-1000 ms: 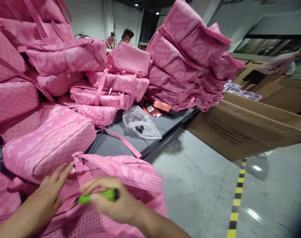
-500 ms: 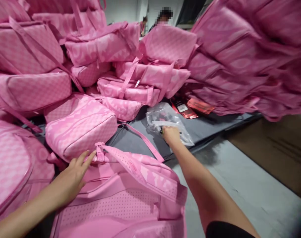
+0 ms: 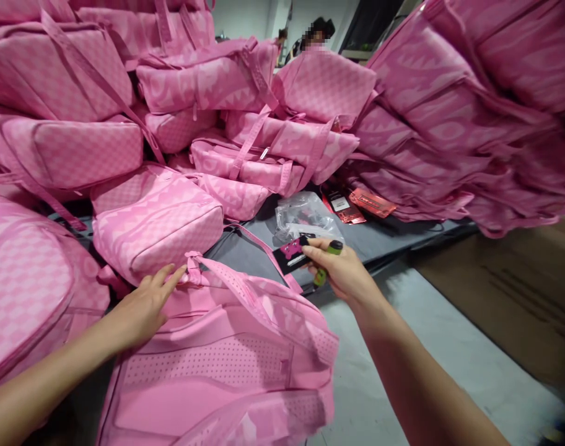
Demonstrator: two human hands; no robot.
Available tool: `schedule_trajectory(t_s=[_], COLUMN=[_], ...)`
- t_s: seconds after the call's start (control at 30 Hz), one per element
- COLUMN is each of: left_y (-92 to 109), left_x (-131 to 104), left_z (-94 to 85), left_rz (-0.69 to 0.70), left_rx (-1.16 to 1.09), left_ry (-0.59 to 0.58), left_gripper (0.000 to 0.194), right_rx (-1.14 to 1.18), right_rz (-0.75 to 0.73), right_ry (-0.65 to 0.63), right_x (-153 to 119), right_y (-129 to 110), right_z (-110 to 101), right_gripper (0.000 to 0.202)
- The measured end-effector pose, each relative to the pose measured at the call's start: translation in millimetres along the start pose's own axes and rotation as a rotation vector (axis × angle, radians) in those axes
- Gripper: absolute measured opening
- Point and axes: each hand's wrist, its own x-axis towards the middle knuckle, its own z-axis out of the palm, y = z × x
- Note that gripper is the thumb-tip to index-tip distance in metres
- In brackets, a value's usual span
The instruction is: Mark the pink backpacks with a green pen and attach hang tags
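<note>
A pink backpack [image 3: 203,365] lies in front of me with its dotted back panel and straps facing up. My left hand [image 3: 145,303] rests on its top edge, fingers spread beside the small loop [image 3: 194,266]. My right hand [image 3: 336,266] pinches a black card [image 3: 292,253] with a pink figure on it. The same hand also holds a green and black tool [image 3: 319,277], partly hidden by the fingers. Just behind the card lies a clear plastic bag [image 3: 305,214] on the dark table.
Pink backpacks are piled at the left [image 3: 87,152], and a tall stack [image 3: 450,111] stands at the right. Red and black tags [image 3: 347,207] lie beside the plastic bag. Brown cardboard [image 3: 505,291] is at the right. People [image 3: 316,34] are in the background.
My right hand has moved back from the plastic bag toward me, and the black card now shows in its fingers. My left hand stays on the backpack. The view has shifted slightly.
</note>
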Motion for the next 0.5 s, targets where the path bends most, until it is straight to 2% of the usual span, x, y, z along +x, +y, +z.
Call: schedule_trajectory(t_s=[0.03, 0.1, 0.17, 0.2, 0.27, 0.33, 0.37, 0.43, 0.5], left_y=[5, 20, 38, 47, 63, 72, 73, 70, 61], left_x=[-4, -16, -31, -38, -49, -56, -58, -62, -65], left_z=[-3.3, -10.6, -16.1, -17.5, -17.4, -15.1, -13.8, -11.5, -7.7], left_rz=[-0.003, 0.029, 0.101, 0.132, 0.161, 0.141, 0.119, 0.082, 0.096], left_rx=[-0.02, -0.087, -0.245, -0.372, -0.649, -0.827, -0.865, -0.868, -0.81], left_ry=[0.036, 0.204, 0.383, 0.415, 0.331, 0.245, 0.259, 0.363, 0.486], left_gripper=[0.085, 0.064, 0.043, 0.039, 0.031, 0.018, 0.018, 0.027, 0.027], right_rx=[0.079, 0.167, 0.119, 0.093, 0.075, 0.114, 0.148, 0.182, 0.139], right_rz=[0.019, -0.006, -0.144, -0.226, -0.344, -0.349, -0.332, -0.299, -0.337], right_ry=[-0.105, -0.248, -0.335, -0.393, -0.508, -0.548, -0.541, -0.515, -0.496], right_x=[-16, -47, -75, -88, -108, -121, -125, -129, -127], right_y=[-12, -32, -47, -54, -64, -70, -71, -70, -66], right_z=[9, 29, 49, 59, 76, 91, 97, 106, 112], right_gripper=[0.037, 0.032, 0.022, 0.017, 0.013, 0.017, 0.02, 0.016, 0.011])
